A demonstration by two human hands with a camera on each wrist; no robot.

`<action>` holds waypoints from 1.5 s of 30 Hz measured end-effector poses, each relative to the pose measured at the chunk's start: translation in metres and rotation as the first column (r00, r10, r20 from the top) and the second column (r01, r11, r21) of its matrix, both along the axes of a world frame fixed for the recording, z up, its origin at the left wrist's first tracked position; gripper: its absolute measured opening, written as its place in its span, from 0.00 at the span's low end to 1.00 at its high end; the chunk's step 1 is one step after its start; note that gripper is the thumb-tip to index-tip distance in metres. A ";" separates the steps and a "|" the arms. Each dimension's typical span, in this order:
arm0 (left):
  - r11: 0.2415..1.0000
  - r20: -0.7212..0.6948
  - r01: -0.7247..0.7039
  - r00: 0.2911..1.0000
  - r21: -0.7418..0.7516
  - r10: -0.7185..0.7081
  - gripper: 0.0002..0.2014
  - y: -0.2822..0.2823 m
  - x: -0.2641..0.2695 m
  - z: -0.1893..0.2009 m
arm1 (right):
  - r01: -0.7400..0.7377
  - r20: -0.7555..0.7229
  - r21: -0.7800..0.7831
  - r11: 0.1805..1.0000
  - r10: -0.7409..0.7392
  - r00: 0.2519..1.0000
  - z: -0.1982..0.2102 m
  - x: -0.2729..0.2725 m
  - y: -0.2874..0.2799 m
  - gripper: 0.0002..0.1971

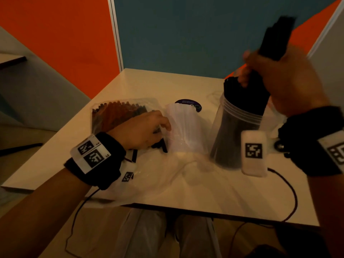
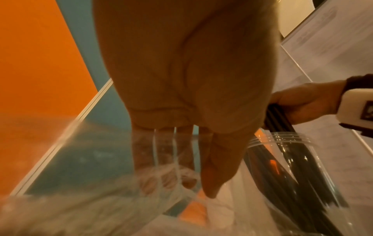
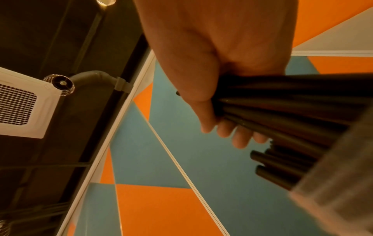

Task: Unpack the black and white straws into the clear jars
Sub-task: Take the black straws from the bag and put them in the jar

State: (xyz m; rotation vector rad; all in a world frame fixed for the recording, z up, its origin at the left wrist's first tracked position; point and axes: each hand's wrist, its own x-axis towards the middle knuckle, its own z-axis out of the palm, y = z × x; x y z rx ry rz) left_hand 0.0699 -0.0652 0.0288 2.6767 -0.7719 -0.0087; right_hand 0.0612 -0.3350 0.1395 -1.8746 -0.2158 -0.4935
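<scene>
My right hand (image 1: 270, 75) grips a thick bundle of black straws (image 1: 275, 40) held nearly upright. Their lower ends sit in the mouth of a clear jar (image 1: 229, 138) that holds more black straws. In the right wrist view my fingers (image 3: 240, 135) curl round the bundle (image 3: 292, 111). My left hand (image 1: 147, 127) holds a second clear jar (image 1: 186, 131) by its rim at the table's middle. This jar looks whitish inside. In the left wrist view the fingers (image 2: 177, 159) show through its threaded wall (image 2: 155, 169), with the thumb in front.
A clear bag of dark and orange-brown straws (image 1: 119, 114) lies behind my left hand. A few black straws (image 1: 162, 146) lie under that hand. A round dark lid (image 1: 189, 104) rests behind the middle jar. Crumpled clear plastic (image 1: 167, 179) covers the white table (image 1: 149, 82) near its front edge.
</scene>
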 end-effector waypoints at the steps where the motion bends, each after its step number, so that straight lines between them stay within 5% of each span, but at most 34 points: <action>1: 1.000 0.001 0.001 1.000 -0.007 -0.001 0.13 0.000 0.000 0.000 | -0.009 -0.061 -0.005 1.000 0.009 0.998 -0.005 0.002 -0.002 0.08; 9: 0.999 0.007 -0.010 1.000 -0.040 0.010 0.13 -0.002 -0.002 -0.001 | 0.101 -0.354 -0.191 0.976 -0.164 0.921 -0.024 0.003 -0.003 0.21; 13: 0.998 0.016 -0.008 1.000 -0.063 0.009 0.13 -0.002 -0.003 0.000 | 0.100 -0.376 -0.307 0.947 -0.217 0.901 -0.024 0.005 -0.002 0.23; 18: 0.998 0.005 -0.017 1.000 -0.064 0.017 0.12 -0.001 -0.005 0.000 | 0.143 -0.194 -0.220 0.965 -0.187 0.963 -0.026 0.005 0.004 0.33; 23: 0.998 0.024 -0.009 1.000 -0.064 0.011 0.13 -0.003 -0.004 0.000 | 0.227 0.076 -0.357 0.906 -0.214 0.974 -0.027 0.007 0.014 0.20; 26: 0.996 0.047 -0.005 0.999 -0.084 0.009 0.11 -0.004 -0.004 -0.003 | 0.258 0.058 -0.443 0.858 -0.260 0.964 -0.037 0.011 0.015 0.15; 33: 0.993 0.132 0.020 0.991 -0.114 -0.005 0.07 -0.012 -0.008 -0.001 | 0.318 0.073 -0.537 0.782 -0.333 0.940 -0.042 0.004 0.020 0.27; 40: 0.990 0.130 0.002 0.991 -0.141 0.016 0.09 -0.021 -0.015 0.003 | 0.432 0.366 -0.400 0.808 -0.291 0.884 -0.031 -0.027 0.035 0.26; 43: 0.985 0.107 0.007 0.994 -0.170 0.011 0.07 -0.023 -0.020 0.001 | 0.271 0.426 -0.369 0.889 -0.097 0.900 -0.028 -0.057 0.058 0.13; 45: 0.974 0.089 -0.002 0.996 -0.227 0.023 0.04 -0.022 -0.023 0.002 | -0.014 0.173 -0.527 0.850 0.124 0.977 -0.030 -0.077 0.077 0.08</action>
